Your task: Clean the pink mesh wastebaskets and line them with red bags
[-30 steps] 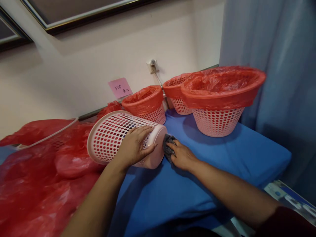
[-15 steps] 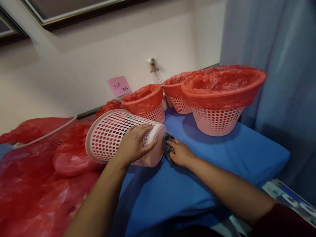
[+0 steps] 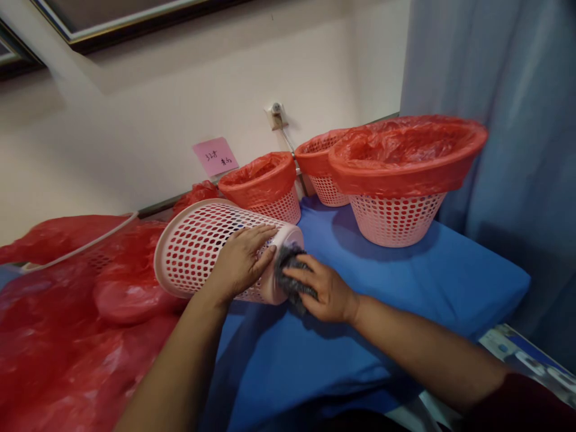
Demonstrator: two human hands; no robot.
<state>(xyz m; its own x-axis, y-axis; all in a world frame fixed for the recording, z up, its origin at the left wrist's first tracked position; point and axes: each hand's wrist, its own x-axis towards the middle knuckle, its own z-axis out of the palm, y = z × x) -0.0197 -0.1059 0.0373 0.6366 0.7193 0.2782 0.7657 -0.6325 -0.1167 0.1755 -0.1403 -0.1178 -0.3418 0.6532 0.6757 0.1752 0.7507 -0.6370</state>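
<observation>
A pale pink perforated plastic wastebasket (image 3: 198, 246) lies on its side on the blue-covered surface, its mouth toward the left. My left hand (image 3: 245, 255) rests flat on top of it near the base, fingers stretched out and thumb apart. In my right hand (image 3: 326, 291) is a dark grey cloth (image 3: 292, 273), bunched under bent fingers and pressed against the basket's base. The cloth and my right hand cover part of that base.
Behind stand pink baskets with red liners: a large one (image 3: 398, 219) at right, two smaller ones (image 3: 281, 207) (image 3: 328, 189). Red plastic bags (image 3: 58, 336) heap up at left. A pink note (image 3: 216, 157) and a socket (image 3: 276, 115) are on the wall; a blue curtain (image 3: 499, 150) hangs at right.
My right hand has moved the cloth leftward, from the far edge of the basket's base onto its near side. My left hand and the basket have hardly moved.
</observation>
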